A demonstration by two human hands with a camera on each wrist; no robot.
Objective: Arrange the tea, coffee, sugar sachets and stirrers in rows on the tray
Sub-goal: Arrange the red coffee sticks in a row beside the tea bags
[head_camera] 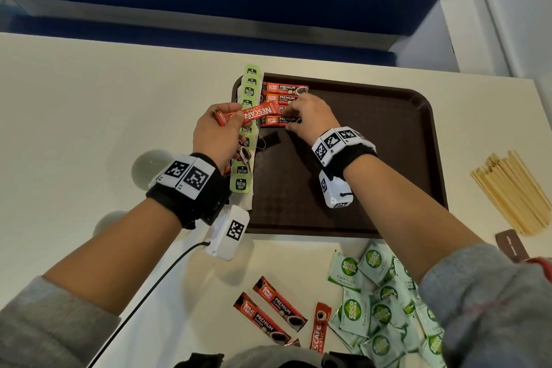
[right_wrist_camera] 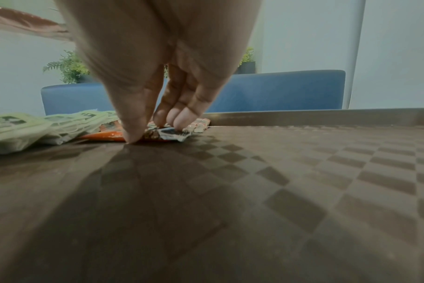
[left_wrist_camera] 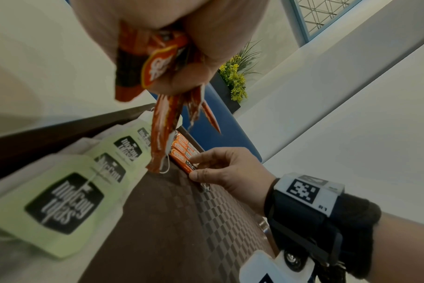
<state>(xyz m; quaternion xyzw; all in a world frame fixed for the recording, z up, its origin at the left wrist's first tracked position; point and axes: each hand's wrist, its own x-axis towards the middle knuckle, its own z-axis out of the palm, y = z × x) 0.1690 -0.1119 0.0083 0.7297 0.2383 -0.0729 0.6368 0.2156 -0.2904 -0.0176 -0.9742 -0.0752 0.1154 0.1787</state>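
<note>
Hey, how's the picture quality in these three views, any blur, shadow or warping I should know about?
Head view: sharp and evenly lit, table edges bowed by the wide lens. Left wrist view: the left hand and its coffee sticks smear with blur, corners dim. Right wrist view: the right hand looms soft, casting a broad shadow on the tray.

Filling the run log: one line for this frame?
left hand: holds coffee sticks | right hand: setting Great Taste stick on tray

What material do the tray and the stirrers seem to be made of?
The tray looks like dark brown plastic: a moulded raised rim and an embossed checker texture. The stirrers look like pale unfinished wood, thin flat sticks, though bamboo is possible.
</note>
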